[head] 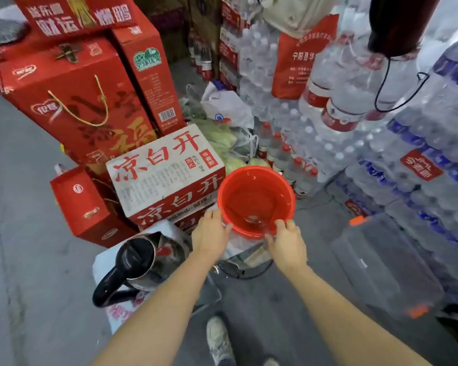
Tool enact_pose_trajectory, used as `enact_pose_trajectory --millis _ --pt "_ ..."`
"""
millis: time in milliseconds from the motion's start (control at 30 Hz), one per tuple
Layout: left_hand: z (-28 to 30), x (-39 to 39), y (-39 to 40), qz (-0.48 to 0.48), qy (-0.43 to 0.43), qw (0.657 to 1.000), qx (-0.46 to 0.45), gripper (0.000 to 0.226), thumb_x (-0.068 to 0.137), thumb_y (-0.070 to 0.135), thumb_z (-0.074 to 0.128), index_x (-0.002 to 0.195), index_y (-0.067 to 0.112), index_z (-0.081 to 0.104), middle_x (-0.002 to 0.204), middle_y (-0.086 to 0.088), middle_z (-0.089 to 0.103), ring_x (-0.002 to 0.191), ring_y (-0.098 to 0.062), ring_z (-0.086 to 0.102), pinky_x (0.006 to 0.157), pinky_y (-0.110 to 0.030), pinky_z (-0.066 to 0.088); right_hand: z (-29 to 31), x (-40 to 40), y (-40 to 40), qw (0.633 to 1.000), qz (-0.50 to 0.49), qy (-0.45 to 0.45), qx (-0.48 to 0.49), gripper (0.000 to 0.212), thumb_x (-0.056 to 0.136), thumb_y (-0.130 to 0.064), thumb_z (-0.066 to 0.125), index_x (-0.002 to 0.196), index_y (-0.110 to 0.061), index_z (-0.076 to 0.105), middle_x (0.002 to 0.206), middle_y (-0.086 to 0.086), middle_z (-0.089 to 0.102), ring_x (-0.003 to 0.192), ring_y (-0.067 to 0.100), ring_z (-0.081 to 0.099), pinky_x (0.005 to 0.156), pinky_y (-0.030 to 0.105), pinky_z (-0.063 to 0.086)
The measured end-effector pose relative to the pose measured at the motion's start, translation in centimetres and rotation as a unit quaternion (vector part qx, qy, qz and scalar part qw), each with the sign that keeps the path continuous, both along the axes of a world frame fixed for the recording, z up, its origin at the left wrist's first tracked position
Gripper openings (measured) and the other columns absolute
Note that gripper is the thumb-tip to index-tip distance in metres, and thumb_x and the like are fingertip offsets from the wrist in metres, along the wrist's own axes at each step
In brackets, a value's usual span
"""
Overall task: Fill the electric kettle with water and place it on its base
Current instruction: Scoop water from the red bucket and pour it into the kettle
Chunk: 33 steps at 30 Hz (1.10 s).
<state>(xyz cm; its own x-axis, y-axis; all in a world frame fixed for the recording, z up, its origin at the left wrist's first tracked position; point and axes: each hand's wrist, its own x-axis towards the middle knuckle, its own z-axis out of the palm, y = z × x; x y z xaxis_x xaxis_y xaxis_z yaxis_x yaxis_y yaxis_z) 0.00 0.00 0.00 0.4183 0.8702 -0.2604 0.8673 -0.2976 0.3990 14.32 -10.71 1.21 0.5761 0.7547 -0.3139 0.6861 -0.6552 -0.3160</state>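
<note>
Right now both hands are on the red basin [256, 199], which holds water and sits at about one o'clock from the person, just beside the white-and-red carton [164, 170]. The left hand [210, 235] is closed on the near-left rim, fingers curled over the edge; the right hand [286, 240] clamps the near-right rim, fingertips dipping inside towards the water. The grip looks like a two-handed lift.

And here's the relation that matters: the electric kettle [138, 265] stands at roughly eight o'clock from the left hand, lower and nearer the person, well clear of the basin. The left hand is plainly the closer one. It stands upright on a low surface draped in white plastic, with its lid tipped back and the dark mouth open to the sky. Its black loop handle [109, 286] juts out towards seven o'clock, the shiny steel body behind it. So the basin would have to swing left and down, then tilt over that mouth, judging by the layout.

No base can be clearly made out here; a black cord [245, 272] loops on the floor at about six o'clock from the basin.
</note>
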Motion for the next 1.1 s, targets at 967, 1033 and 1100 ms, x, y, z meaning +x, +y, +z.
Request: enact_pose_trajectory --millis 967,1033,1100 --pt "-6.1 1.5 4.3 0.036 -0.082 0.993 -0.075 0.085 0.091 0.040 0.059 0.152 0.036 0.000 0.133 -0.011 0.048 0.102 -0.031 0.064 0.082 -0.050 0.055 -4.0 2.2 3.6 0.848 -0.293 0.431 0.098 0.025 0.103 -0.018 0.049 0.084 -0.002 0.054 0.054 0.007 0.056 0.032 0.014 0.043 0.032 0.025 0.037" --pt "-6.0 1.6 4.3 0.039 -0.080 0.994 -0.070 0.085 0.091 0.040 0.059 0.152 0.036 0.000 0.131 -0.011 0.049 0.099 -0.029 0.064 0.079 -0.047 0.055 -3.9 2.4 2.1 0.853 -0.268 0.431 0.121 0.029 0.102 -0.020 0.050 0.081 -0.001 0.054 0.051 0.007 0.055 0.032 0.016 0.042 0.034 0.027 0.037" --pt "-6.1 1.6 4.3 0.034 -0.067 0.995 -0.059 0.084 0.091 0.042 0.058 0.152 0.036 0.000 0.129 -0.011 0.050 0.096 -0.028 0.065 0.073 -0.043 0.055 -3.9 2.6 0.7 0.854 -0.250 0.436 0.138 0.032 0.102 -0.022 0.051 0.081 0.003 0.055 0.051 0.010 0.053 0.032 0.017 0.040 0.035 0.029 0.037"
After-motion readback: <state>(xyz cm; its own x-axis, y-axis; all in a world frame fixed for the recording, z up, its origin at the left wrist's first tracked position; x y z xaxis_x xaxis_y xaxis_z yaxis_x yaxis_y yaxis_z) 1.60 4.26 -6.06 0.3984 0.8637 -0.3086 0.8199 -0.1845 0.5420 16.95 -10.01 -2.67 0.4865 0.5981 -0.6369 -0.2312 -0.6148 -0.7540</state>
